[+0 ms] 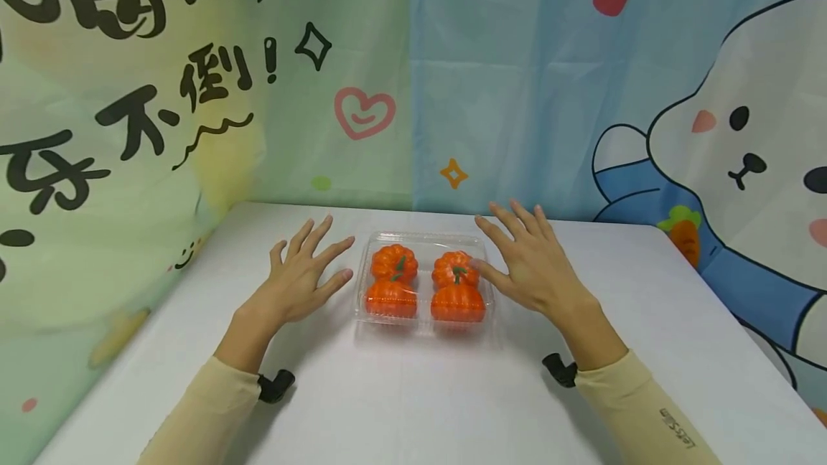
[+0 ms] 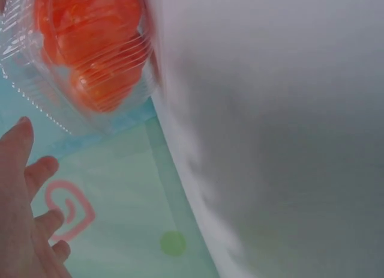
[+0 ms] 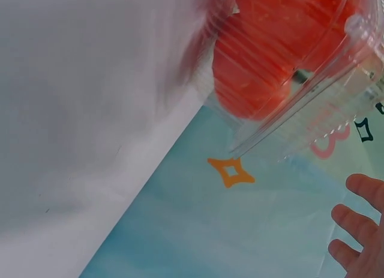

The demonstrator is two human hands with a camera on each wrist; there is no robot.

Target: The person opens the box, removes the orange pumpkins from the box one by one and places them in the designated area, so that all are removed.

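Four orange pumpkins (image 1: 458,303) are held in a clear plastic clamshell (image 1: 424,296) on the white table (image 1: 413,407), between the left hand (image 1: 300,277) and right hand (image 1: 535,271). Both hands' fingers are spread, with nothing gripped; whether the clamshell is touched by the right hand cannot be told.

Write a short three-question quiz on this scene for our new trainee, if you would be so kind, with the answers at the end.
1. Counting: how many orange miniature pumpkins can be seen in the clear plastic box in the head view?

2. Multiple choice: how is the person's left hand placed?
(a) gripping the box
(b) open, beside the box
(c) inside the box

3. True or false: the person's right hand is open and holds none of the pumpkins.

Key:
1. Four.
2. (b)
3. True.
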